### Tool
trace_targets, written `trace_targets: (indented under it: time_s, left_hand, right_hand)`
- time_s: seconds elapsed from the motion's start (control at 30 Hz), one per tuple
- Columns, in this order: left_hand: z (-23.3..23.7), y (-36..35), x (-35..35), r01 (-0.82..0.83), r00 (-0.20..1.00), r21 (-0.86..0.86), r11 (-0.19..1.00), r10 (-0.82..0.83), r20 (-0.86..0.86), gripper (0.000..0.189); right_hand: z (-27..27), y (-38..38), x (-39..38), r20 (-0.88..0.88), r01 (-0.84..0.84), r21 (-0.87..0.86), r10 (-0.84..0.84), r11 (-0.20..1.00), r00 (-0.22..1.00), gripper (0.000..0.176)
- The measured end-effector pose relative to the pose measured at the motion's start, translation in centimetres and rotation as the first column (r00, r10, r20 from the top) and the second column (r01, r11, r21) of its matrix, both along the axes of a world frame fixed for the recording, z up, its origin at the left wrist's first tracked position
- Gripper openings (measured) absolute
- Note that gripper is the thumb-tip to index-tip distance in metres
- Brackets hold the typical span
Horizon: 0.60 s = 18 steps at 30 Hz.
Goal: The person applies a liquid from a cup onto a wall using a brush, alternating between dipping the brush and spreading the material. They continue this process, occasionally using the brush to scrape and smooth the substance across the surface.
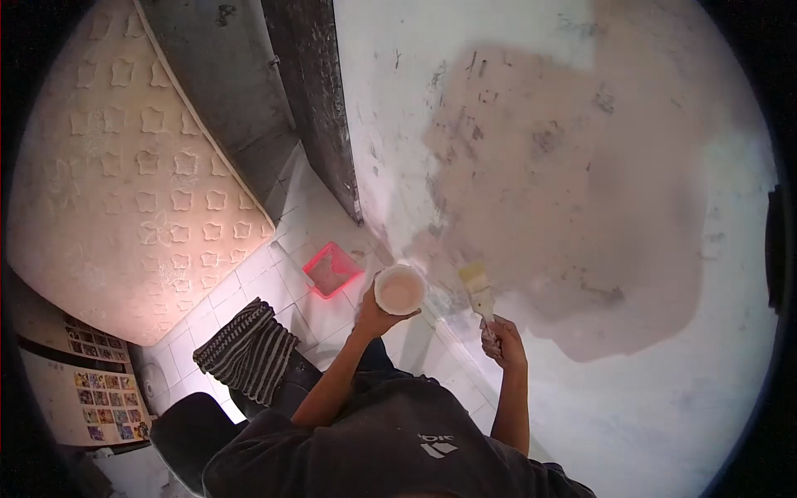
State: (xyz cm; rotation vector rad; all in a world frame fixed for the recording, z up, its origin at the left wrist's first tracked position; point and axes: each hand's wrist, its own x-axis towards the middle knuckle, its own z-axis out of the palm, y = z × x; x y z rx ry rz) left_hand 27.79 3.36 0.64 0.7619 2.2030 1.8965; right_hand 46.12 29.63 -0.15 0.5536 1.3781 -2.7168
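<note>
Fingers [491, 336] of right hand [504, 342] clamped on brush [477, 289] handle, bristles pointing up at wall [581, 191]. Cup [400, 290] gripped in left hand [374, 319], just left of the bristles.

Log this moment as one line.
left hand: holds paint cup | right hand: holds brush, bristles up, by painted wall patch | red tray on floor

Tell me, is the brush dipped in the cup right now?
No, the right hand holds the brush beside the cup in the left hand, bristles outside its rim.
</note>
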Motion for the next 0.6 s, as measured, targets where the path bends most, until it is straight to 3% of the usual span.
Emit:
trace_targets:
  time_s: [0.13,0.27,0.3,0.4,0.47,0.53,0.57,0.6]
  left_hand:
    - [-1.0,1.4,-6.6,0.112,0.994,0.045,0.993,-0.113,0.011,0.085]
    - [-1.2,1.9,-14.9,0.317,0.949,0.05,0.947,-0.317,-0.005,0.088]
    - [-1.4,1.9,-17.1,0.362,0.931,0.007,0.932,-0.361,-0.054,0.09]
    - [-1.5,1.3,-22.3,0.435,0.898,0.05,0.899,-0.437,0.041,0.092]
    - [-1.9,0.9,-25.8,0.48,0.877,-0.029,0.877,-0.479,0.027,0.093]
    - [-2.0,0.6,-28.3,0.501,0.866,0.005,0.866,-0.501,-0.004,0.093]
    - [-1.3,0.5,-29.3,0.511,0.859,0.01,0.859,-0.511,-0.03,0.09]
    - [-1.4,0.5,-30.1,0.545,0.838,0.008,0.838,-0.545,-0.017,0.09]
  right_hand:
    - [0.1,-1.7,-3.7,-0.05,0.037,-0.093,-0.042,0.995,0.998,0.02]
    - [1.1,-5.4,-8.9,-0.166,0.198,0.017,-0.193,0.98,0.967,0.03]
    - [1.8,-6.0,-10.5,-0.155,0.228,0.08,-0.214,0.97,0.964,0.031]
    - [5.2,-8.7,-15.8,0.001,0.349,0.278,-0.364,0.895,0.931,0.028]
    - [7.6,-10.1,-19.0,0.051,0.296,0.418,-0.348,0.859,0.936,0.017]
    - [8.8,-11.6,-22.1,0.052,0.248,0.657,-0.371,0.712,0.927,0.016]
    - [9.4,-12.4,-23.1,0.071,0.268,0.65,-0.408,0.711,0.91,0.016]
    - [10.0,-12.9,-24.2,0.047,0.223,0.772,-0.403,0.595,0.914,0.016]
